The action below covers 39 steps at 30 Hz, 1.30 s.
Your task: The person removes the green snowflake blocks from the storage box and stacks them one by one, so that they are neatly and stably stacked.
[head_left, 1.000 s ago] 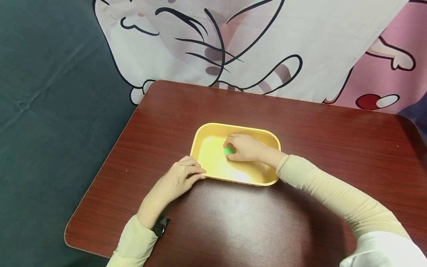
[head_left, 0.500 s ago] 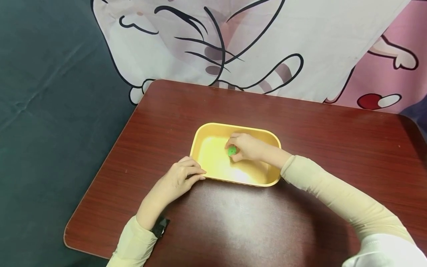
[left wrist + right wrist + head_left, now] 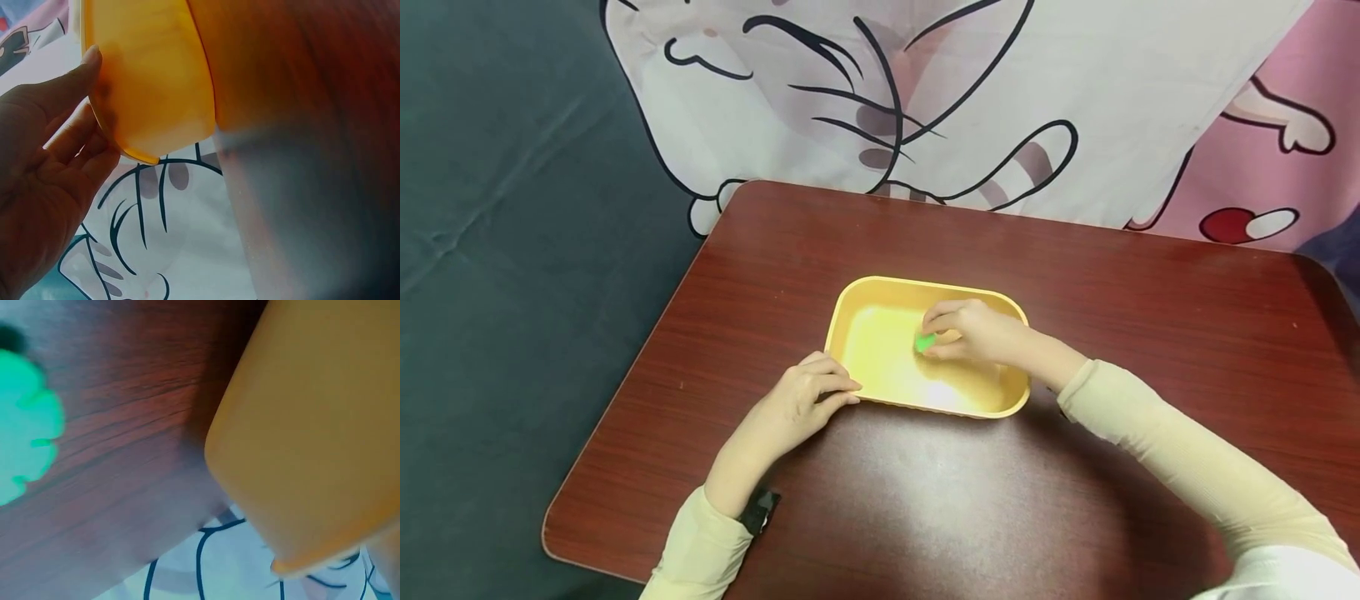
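Observation:
A shallow yellow plastic bin (image 3: 880, 346) lies on the table. My left hand (image 3: 801, 396) grips its near left corner; in the left wrist view the thumb presses the outer wall of the bin (image 3: 156, 75) while the fingers lie at the rim. Inside the bin, my right hand (image 3: 977, 332) pinches a small bright green piece (image 3: 926, 342) between thumb and fingers, low over the bin floor. The fingers partly hide the piece. The right wrist view has the bin's outer wall (image 3: 312, 425), without the right hand's fingers.
The reddish-brown wooden table (image 3: 760, 267) has rounded corners. Behind it hangs a white cloth (image 3: 805, 158) with cartoon cat drawings. At the left edge of the right wrist view is a green scalloped shape (image 3: 28, 428). A dark cloth (image 3: 512, 250) fills the left side.
My right hand has drawn slightly to the right inside the bin with the green piece, which has turned between the fingers. The left hand stays at the bin's corner.

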### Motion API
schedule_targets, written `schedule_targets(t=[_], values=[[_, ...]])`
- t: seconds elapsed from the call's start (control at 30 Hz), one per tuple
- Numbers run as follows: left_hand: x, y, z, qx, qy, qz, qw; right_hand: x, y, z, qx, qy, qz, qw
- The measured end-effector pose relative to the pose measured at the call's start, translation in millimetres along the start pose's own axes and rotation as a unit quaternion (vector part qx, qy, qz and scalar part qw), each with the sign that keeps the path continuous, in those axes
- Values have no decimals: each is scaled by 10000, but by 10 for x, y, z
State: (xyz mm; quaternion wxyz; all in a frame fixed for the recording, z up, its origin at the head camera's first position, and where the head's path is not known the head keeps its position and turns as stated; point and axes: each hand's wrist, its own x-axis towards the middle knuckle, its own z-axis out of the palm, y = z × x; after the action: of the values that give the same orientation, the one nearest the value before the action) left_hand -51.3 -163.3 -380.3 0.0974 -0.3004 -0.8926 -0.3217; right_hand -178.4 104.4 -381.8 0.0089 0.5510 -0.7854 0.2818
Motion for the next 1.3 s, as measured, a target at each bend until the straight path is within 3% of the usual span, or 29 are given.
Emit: schedule_targets(t=[0.17, 0.47, 0.67, 0.87, 1.0, 1.3], values=[[-8, -7, 19, 0, 16, 3, 10000, -207, -51, -138, -266, 862, -265, 9956], [-4, -15, 2, -56, 89, 10, 9999, -732, -167, -504, -389, 1825, 420, 9815], [-4, -31, -9, -39, 167, 28, 9998, -1116, -191, -596, -541, 1765, 1254, 9748], [-6, -38, 5, -17, 255, 91, 9996, -1432, -161, -543, -932, 1570, 1666, 9690], [-5, -31, 21, -35, 228, 84, 9997, -1568, -140, -494, -1177, 1442, 1801, 9659], [13, -12, 49, -72, 168, 77, 9998, -1727, -148, -408, -1190, 1111, 2227, 9612]])
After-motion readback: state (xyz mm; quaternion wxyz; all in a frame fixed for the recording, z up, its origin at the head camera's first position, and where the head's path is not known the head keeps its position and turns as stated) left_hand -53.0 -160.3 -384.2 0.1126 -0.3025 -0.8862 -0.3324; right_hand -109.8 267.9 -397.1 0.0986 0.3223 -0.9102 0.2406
